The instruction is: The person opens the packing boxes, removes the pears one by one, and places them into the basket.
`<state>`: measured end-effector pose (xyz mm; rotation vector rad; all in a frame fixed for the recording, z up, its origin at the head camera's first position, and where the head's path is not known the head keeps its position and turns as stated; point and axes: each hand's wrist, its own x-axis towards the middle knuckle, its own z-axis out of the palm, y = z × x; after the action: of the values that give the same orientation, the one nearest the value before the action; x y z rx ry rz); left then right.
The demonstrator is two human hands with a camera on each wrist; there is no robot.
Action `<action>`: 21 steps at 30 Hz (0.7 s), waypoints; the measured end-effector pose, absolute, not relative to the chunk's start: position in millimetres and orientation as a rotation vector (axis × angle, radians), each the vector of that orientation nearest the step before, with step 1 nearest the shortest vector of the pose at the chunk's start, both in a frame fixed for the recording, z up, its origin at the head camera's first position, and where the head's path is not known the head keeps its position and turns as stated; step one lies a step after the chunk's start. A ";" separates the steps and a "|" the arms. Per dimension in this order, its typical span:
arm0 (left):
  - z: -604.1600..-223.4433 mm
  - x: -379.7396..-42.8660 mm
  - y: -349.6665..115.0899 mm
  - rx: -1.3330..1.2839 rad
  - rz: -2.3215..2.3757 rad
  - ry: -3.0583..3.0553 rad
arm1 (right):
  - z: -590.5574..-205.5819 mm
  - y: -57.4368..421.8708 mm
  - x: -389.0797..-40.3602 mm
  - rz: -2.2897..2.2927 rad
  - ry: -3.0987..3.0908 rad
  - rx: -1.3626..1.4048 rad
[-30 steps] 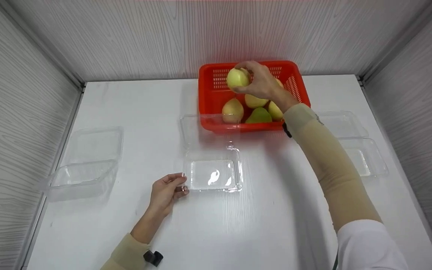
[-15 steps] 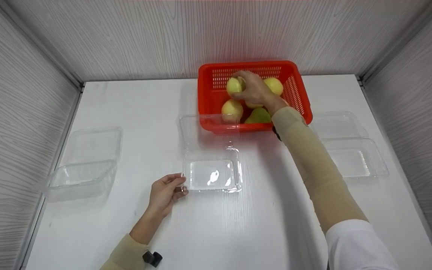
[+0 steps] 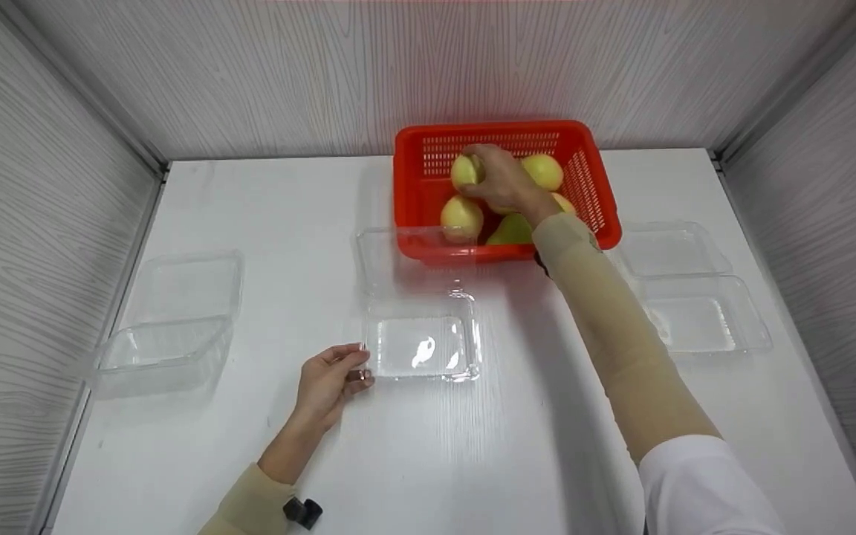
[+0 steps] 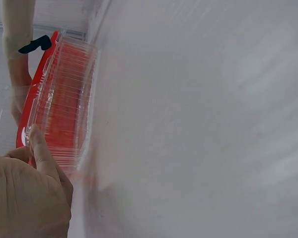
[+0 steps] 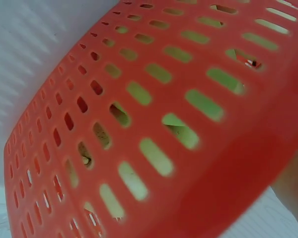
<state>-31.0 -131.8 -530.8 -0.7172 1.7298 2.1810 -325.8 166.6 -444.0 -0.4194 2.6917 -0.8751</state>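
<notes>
In the head view my right hand [image 3: 501, 177] is inside the red plastic basket [image 3: 402, 186], its fingers and thumb around a round pale yellow pear [image 3: 465, 172]. Beside it lie several yellow pears [image 3: 461, 219] and a green one [image 3: 510, 230]. My left hand [image 3: 328, 383] pinches the left edge of a clear plastic clamshell box [image 3: 420, 345], whose lid is folded back toward the basket. The left wrist view shows the left hand [image 4: 37, 193] at the edge of that clear box [image 4: 64, 99]. In the right wrist view the slotted basket wall [image 5: 203, 163] hides the right hand's fingers.
A second clear clamshell box [image 3: 164, 353] stands at the left with its lid up. Another opened clear box [image 3: 703, 312] lies at the right, partly behind the right sleeve. Wood-grain panels [image 3: 287, 82] border the white table [image 3: 428, 461] at the back and both sides.
My right hand has lowered slightly into the basket with the yellow pear still in its fingers, uncovering another pear behind it. The left hand and the middle box stay in place.
</notes>
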 end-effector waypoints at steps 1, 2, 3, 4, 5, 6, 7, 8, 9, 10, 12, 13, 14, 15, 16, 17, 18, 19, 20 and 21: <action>-530.5 -30.8 -131.8 -0.714 2.184 1.729 | -444.4 165.4 -326.0 -0.866 2.688 -0.424; -530.2 -30.5 -131.8 -0.712 2.188 1.727 | -444.9 164.1 -326.1 -0.852 2.684 -0.434; -529.7 -30.5 -131.7 -0.712 2.192 1.725 | -445.6 162.6 -326.2 -0.845 2.680 -0.448; -529.7 -30.3 -131.7 -0.706 2.204 1.716 | -446.4 161.3 -326.2 -0.834 2.681 -0.464; -529.3 -30.1 -131.7 -0.704 2.212 1.710 | -447.4 160.0 -326.2 -0.819 2.685 -0.481; -529.2 -30.2 -131.7 -0.702 2.219 1.705 | -448.7 158.6 -326.2 -0.809 2.687 -0.498; -529.3 -30.2 -131.5 -0.701 2.227 1.697 | -450.0 157.3 -326.0 -0.799 2.691 -0.517; -529.5 -30.3 -131.4 -0.703 2.231 1.691 | -451.3 156.0 -325.5 -0.791 2.692 -0.532; -529.6 -30.5 -131.2 -0.704 2.233 1.686 | -452.7 154.8 -325.0 -0.788 2.691 -0.539; -529.8 -30.5 -131.2 -0.702 2.234 1.685 | -454.1 154.0 -324.9 -0.778 2.690 -0.546; -530.0 -30.8 -130.9 -0.711 2.224 1.687 | -456.2 152.3 -324.1 -0.777 2.678 -0.543; -530.1 -30.8 -130.9 -0.715 2.221 1.687 | -456.9 151.8 -323.6 -0.781 2.669 -0.536; -530.3 -30.9 -130.9 -0.719 2.219 1.687 | -457.5 151.6 -323.2 -0.786 2.663 -0.526; -530.4 -30.9 -131.0 -0.719 2.219 1.686 | -457.8 151.7 -323.1 -0.793 2.661 -0.521; -530.8 -30.8 -131.2 -0.721 2.221 1.685 | -458.1 151.9 -323.2 -0.800 2.661 -0.519; -531.2 -30.8 -131.4 -0.723 2.223 1.684 | -457.8 152.4 -323.0 -0.809 2.658 -0.513; -531.3 -30.7 -131.7 -0.725 2.228 1.682 | -457.6 153.2 -323.0 -0.816 2.656 -0.507; -531.4 -30.7 -131.9 -0.726 2.230 1.684 | -457.2 153.9 -323.1 -0.820 2.655 -0.504; -531.3 -30.7 -132.0 -0.727 2.233 1.683 | -456.9 154.7 -323.2 -0.823 2.656 -0.503; -531.4 -30.6 -132.4 -0.723 2.233 1.687 | -456.4 155.7 -323.3 -0.825 2.657 -0.501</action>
<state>-30.6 -132.4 -531.4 -0.7225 1.6872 2.2330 -323.3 155.7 -456.4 -0.5006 2.6566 -0.8251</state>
